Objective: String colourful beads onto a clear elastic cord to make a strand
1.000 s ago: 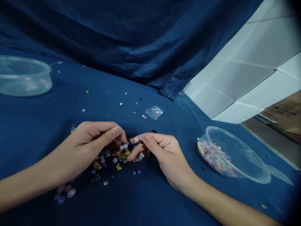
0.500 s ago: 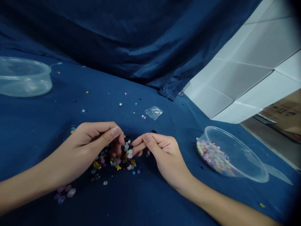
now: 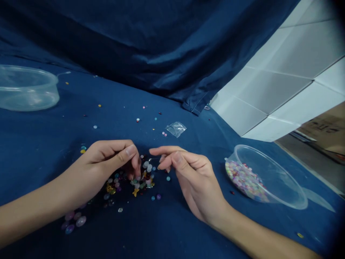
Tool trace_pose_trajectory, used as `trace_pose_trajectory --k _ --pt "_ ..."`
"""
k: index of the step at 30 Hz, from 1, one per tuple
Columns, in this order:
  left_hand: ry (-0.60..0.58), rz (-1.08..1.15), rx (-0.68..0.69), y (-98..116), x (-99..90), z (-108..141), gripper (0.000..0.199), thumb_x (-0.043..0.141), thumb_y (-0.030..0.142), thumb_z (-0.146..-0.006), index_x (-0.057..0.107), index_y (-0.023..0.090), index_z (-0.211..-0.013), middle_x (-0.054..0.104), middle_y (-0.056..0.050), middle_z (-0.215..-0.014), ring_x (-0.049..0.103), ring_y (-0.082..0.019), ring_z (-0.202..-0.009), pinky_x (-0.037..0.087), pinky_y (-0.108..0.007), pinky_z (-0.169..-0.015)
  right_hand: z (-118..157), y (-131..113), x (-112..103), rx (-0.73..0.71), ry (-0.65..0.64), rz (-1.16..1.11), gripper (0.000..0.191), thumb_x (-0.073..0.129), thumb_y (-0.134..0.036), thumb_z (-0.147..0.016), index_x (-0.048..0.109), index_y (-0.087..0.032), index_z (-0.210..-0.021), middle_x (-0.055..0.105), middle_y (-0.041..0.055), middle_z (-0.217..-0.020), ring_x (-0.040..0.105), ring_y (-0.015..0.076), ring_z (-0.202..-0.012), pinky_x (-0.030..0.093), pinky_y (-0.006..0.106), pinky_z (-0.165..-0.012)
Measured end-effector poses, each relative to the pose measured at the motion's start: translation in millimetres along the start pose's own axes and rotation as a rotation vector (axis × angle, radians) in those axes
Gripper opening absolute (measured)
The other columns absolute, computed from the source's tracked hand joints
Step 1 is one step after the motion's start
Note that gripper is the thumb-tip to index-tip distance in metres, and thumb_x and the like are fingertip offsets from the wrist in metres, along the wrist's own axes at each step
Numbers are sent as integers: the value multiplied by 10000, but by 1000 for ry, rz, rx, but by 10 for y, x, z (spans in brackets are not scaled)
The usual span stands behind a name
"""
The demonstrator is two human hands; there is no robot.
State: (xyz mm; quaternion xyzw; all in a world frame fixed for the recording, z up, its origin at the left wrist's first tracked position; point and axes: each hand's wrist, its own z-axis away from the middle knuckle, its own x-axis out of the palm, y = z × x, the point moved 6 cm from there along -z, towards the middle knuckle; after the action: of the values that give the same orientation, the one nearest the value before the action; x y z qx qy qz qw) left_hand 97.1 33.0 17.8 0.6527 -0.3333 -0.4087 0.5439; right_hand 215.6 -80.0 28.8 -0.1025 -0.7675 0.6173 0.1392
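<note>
My left hand (image 3: 107, 165) rests at the left edge of a loose pile of multicoloured beads (image 3: 142, 181), its fingertips curled down into the pile. Whatever they touch is hidden. My right hand (image 3: 191, 178) hovers just right of the pile with its fingers spread. A faint thread may run from the pale beads (image 3: 147, 166) towards those fingers, but it is too thin to be sure. A gold star-shaped charm (image 3: 135, 192) lies at the pile's front edge. Larger pale beads (image 3: 75, 220) lie under my left wrist.
A tilted clear plastic bowl (image 3: 269, 176) full of mixed beads stands to the right. Another clear bowl (image 3: 27, 88) sits far left. Small beads and a clear plastic bag (image 3: 176, 129) lie on the blue cloth (image 3: 54, 144), which rises to white tiles (image 3: 277, 86).
My right hand has lifted away to the right and its fingers have spread. The stacked pale beads between my hands have shifted, and my left hand has barely moved.
</note>
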Motion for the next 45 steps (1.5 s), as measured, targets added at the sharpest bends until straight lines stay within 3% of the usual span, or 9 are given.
trace_pose_trajectory --k 5,7,14,19,23,34,39,45 --pt "52 148 -61 -30 11 11 363 472 384 -973 599 202 -685 586 7 -719 534 -148 -713 432 -245 -678 -15 15 33 93 -28 -179 299 592 -286 -946 750 -231 -698 702 35 -820 607 185 -810 437 306 -753" --pt "82 157 -92 -32 2 23 386 478 423 -965 587 202 -667 597 -6 -773 532 -164 -751 442 -260 -696 -29 38 25 109 -21 -228 322 582 -279 -954 731 -218 -676 666 28 -767 589 168 -776 437 294 -763" --pt "68 327 -206 -59 19 57 259 504 271 -916 495 209 -665 644 -11 -990 549 -202 -915 505 -267 -767 -69 31 -9 89 -37 -312 338 555 -212 -956 724 -197 -664 640 27 -696 614 186 -869 441 318 -919" --pt "37 452 -236 -91 39 115 273 501 314 -940 483 223 -684 612 23 -859 487 -153 -753 506 -204 -664 -88 -38 -6 78 -81 -408 333 541 -158 -947 722 -186 -670 639 22 -684 656 189 -937 451 308 -974" --pt "-21 498 -206 -63 70 91 243 515 278 -914 503 230 -677 610 28 -812 509 -154 -761 513 -188 -670 -70 -49 31 82 -142 -443 325 540 -160 -946 728 -169 -682 645 26 -690 657 183 -896 465 303 -930" --pt "55 268 -8 124 90 42 341 563 418 -900 562 242 -608 546 40 -651 527 -144 -663 472 -185 -636 -71 12 71 91 -199 -301 312 577 -205 -943 721 -140 -674 658 49 -692 627 189 -798 449 334 -845" --pt "111 151 -2 117 61 24 402 486 460 -950 593 234 -635 576 35 -673 568 -148 -718 469 -186 -677 -21 16 101 58 -212 -152 295 586 -246 -966 748 -144 -742 671 59 -771 600 175 -780 449 340 -829" --pt "85 130 -41 50 60 32 347 506 448 -962 683 246 -742 662 51 -741 624 -121 -735 476 -138 -624 -14 25 75 59 -163 -110 296 587 -248 -967 758 -155 -744 688 47 -790 612 158 -807 453 304 -846"
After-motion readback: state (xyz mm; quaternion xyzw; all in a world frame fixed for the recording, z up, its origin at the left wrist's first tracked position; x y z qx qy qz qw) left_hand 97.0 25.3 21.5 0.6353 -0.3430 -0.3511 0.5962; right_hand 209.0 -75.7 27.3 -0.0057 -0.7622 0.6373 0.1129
